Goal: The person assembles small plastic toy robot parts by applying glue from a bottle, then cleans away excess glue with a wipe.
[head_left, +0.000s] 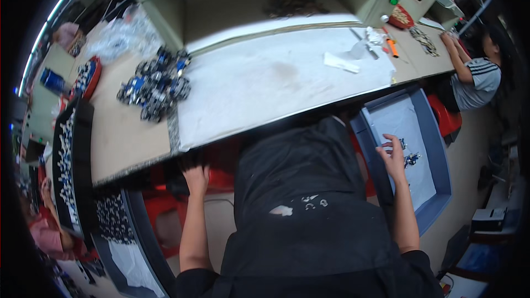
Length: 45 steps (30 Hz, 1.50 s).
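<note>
Both hands are down below the counter (265, 85) edge, one on each side of the person's dark-clothed lap. Right hand (393, 157) reaches out to the side with its fingers spread and lightly curled, the tips resting over a small cluster of dark blue-and-metal parts (409, 159) that lie on the pale sheet lining a blue tray (436, 149). Whether a part is already pinched between the fingertips cannot be told; the hand looks open over them. That tray sits low at the person's right, just under the counter edge, probably so parts can be picked from it without reaching across the work surface.

Left hand (196, 179) is pushed into the shadow under the counter lip, near something red there; its fingers are hidden, so whether it grips anything cannot be told.

On the counter, well apart from both hands, a heap of similar blue-and-metal parts (155, 84) lies toward the left, next to a crumpled clear plastic bag (118, 36). An orange marker (392, 48) and scraps of white paper lie farther right, below a panel with a red and a green button. Dark trays (69, 171) filled with rows of small pieces stand at the person's left. Another worker in a striped shirt (477, 80) leans on the far right end of the counter.
</note>
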Each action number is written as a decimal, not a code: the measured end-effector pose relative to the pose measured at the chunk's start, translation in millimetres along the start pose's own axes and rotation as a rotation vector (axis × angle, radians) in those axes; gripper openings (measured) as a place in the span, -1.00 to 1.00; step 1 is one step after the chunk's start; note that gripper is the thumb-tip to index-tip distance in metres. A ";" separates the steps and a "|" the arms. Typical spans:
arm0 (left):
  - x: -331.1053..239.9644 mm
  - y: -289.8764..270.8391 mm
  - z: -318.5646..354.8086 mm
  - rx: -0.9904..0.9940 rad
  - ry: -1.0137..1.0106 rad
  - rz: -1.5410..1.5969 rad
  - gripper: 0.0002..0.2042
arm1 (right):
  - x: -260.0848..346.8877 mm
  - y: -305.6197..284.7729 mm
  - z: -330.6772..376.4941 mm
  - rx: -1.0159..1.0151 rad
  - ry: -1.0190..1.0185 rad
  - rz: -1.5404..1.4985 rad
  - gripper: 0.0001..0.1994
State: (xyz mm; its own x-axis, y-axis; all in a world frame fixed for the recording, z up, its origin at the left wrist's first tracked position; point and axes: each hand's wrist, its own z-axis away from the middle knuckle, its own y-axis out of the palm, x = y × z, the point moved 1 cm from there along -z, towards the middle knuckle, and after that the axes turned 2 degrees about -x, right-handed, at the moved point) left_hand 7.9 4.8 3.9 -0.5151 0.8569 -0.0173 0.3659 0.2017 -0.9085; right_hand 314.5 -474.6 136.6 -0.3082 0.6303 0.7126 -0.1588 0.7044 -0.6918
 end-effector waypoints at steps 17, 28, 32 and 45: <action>-125.0 -184.5 -127.4 -0.315 0.492 0.524 -0.70 | -11.5 24.0 -15.7 0.282 0.168 -0.374 -0.75; -71.1 -165.8 -286.8 0.121 -0.243 -0.086 -0.55 | 54.5 14.3 -35.6 0.328 0.126 -0.475 -0.74; -79.0 -166.0 -290.8 0.173 -0.278 -0.077 -0.54 | 100.0 36.2 -48.7 0.728 -0.195 -0.476 -0.73; -76.1 -158.9 -266.2 0.109 -0.166 0.074 -0.50 | 189.1 169.7 -17.1 1.281 -0.588 -0.268 -0.52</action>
State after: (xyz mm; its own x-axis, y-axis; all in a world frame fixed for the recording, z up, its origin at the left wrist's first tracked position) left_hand 195.3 33.8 260.7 -0.6139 0.7758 -0.1461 0.3264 0.0809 -0.9418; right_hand 245.4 -230.2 156.0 -0.4205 0.0811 0.9037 -0.8957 -0.1957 -0.3992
